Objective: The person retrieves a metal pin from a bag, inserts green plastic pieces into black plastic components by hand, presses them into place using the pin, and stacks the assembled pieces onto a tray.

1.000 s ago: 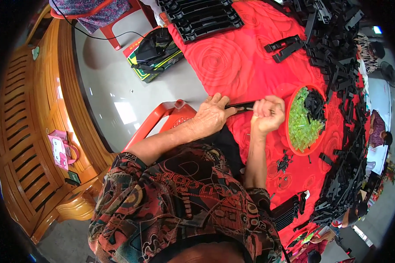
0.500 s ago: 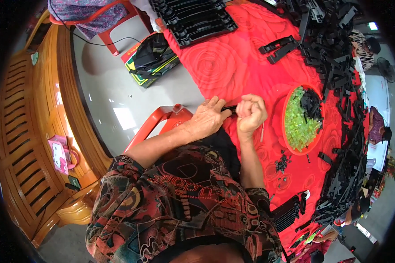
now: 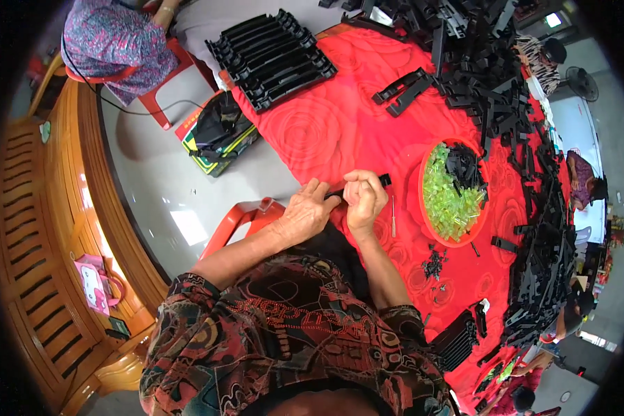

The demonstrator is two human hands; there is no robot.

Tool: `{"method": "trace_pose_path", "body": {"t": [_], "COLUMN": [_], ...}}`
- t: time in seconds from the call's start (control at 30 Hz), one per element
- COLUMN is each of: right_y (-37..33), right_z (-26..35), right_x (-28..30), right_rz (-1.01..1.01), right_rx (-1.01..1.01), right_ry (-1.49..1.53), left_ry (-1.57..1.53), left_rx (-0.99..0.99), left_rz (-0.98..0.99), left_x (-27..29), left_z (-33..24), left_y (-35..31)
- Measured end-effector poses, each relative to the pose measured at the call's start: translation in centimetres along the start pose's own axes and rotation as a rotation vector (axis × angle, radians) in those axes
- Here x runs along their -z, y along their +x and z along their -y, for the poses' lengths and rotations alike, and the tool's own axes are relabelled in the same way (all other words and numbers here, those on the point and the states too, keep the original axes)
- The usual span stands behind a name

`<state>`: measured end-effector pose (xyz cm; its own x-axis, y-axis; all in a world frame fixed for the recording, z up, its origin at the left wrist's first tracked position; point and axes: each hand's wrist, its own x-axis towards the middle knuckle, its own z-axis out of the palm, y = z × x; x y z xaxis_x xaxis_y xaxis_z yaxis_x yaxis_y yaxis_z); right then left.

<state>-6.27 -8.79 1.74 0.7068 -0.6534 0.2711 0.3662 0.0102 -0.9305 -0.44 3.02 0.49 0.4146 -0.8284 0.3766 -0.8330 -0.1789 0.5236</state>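
Observation:
My left hand (image 3: 306, 211) has its fingers closed around one end of a black plastic strip (image 3: 385, 179). Beside it, my right hand (image 3: 365, 201) is curled into a fist over the same strip, whose far end pokes out past the knuckles. The hands hide most of the strip. On the red cloth just right of my right hand lies a thin tool with a pale handle (image 3: 394, 225). Farther right stands an orange-red bowl (image 3: 423, 208) with yellow-green translucent pieces (image 3: 447, 208) and small black parts (image 3: 464, 166).
Small black bits (image 3: 433, 265) lie below the bowl. A big heap of black plastic parts (image 3: 534, 256) runs along the right side. Black parts lie in a row (image 3: 270, 59) at the far left corner. A red plastic stool (image 3: 239, 215) stands at left; a seated person (image 3: 118, 45) is beyond.
My view has shifted, so the tabletop sits farther left. The strip's end now shows beyond my right fist. More of the seated person at upper left has come into view.

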Motion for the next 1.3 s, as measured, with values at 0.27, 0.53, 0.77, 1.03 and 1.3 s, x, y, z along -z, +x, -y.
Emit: {"method": "trace_pose_path", "body": {"t": [0.27,0.53,0.77,1.03,1.3], "right_y": [-2.8,-9.9,-11.8,-10.2,-10.7], "right_z": [8.0,5.0,5.0,6.3,5.0], "right_x": [2.9,5.4,12.5,19.2,20.1], "right_rz": [-0.075,-0.007,-0.343,-0.486,-0.332], "right_rx": [0.334,0.125,0.062,-0.055,-0.069], "right_ry": [-0.315,-0.681,-1.037,-1.554,-1.624], "left_ry": [0.095,0.238,0.26,0.145,-0.068], "left_rx": [-0.049,-0.067,-0.043,-0.238,-0.366], "left_rz": [-0.161,0.025,0.043,-0.186,-0.041], "left_x": [1.2,0.4,1.1,1.6,-0.4], "left_z": [1.8,3.1,2.2,-0.8,-2.9], "left_y": [2.5,4.1,4.0,2.7,-1.7]}}
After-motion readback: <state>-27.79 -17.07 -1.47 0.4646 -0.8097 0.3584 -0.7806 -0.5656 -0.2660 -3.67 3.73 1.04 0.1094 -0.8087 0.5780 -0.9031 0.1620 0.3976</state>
